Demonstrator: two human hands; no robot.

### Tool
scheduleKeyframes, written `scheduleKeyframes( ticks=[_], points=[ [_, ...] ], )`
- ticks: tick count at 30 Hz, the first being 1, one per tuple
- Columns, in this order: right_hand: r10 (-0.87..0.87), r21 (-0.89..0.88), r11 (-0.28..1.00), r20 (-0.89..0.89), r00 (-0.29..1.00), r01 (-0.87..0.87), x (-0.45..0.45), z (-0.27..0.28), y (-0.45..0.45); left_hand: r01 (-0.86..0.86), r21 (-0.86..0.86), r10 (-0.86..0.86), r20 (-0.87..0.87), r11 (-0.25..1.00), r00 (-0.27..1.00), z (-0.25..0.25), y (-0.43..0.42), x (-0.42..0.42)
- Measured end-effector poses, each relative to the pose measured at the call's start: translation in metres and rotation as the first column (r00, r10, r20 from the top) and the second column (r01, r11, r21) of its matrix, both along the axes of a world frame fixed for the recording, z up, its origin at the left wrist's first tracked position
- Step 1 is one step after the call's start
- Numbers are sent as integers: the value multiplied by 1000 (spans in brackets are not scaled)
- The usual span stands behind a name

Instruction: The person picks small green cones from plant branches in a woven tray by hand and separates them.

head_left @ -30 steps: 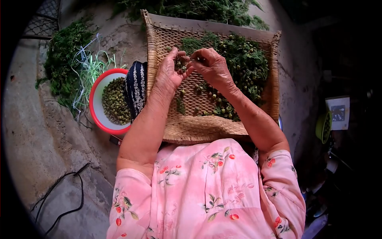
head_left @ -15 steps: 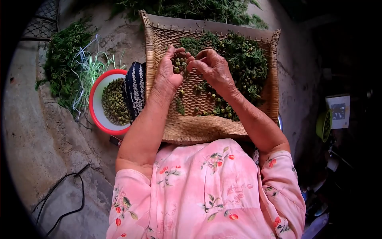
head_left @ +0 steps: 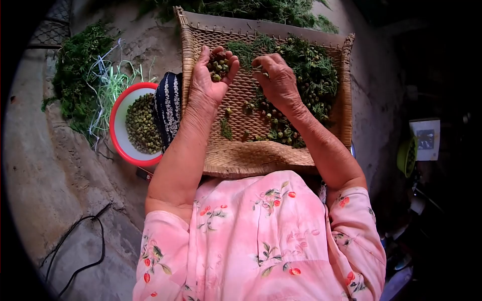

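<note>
My left hand [head_left: 211,80] is cupped palm up over the left side of a woven wicker tray [head_left: 236,118], holding a handful of small round green cones [head_left: 218,67]. To its right, my right hand [head_left: 278,80] hovers over the tray with its fingers bent. Its thumb and forefinger are apart, and nothing shows between them. Feathery green sprigs [head_left: 314,70] with cones among them cover the tray's right side, right beside that hand. A few loose cones and a small sprig [head_left: 226,129] lie nearer the front.
Left of the tray stands a red-rimmed white bowl [head_left: 116,138] of cones, partly covered by dark patterned cloth [head_left: 168,108]. Beyond it are pale plastic strings [head_left: 108,95] and a heap of greenery [head_left: 78,70]. A black cable [head_left: 103,246] lies on the floor; a green basket [head_left: 405,158] sits right.
My hands have drawn apart. The left, with its cones, has shifted slightly up and left; the right has moved a little right, its thumb and forefinger parting.
</note>
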State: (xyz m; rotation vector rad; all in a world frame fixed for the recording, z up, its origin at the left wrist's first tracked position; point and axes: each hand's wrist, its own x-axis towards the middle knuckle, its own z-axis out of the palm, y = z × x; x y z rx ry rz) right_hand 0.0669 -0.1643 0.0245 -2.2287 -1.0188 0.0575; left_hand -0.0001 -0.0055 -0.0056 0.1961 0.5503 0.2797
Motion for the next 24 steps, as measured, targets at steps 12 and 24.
scheduleKeyframes(
  ticks=[12, 24],
  points=[
    [317, -426, 827, -186, 930, -367, -26, -46, -9, 66, 27, -65, -42, 997, 997, -2, 2, -1],
    [453, -209, 839, -242, 858, -502, -54, -54, 13, 78, 12, -76, -105, 997, 992, 1, 2, 0]
  ],
)
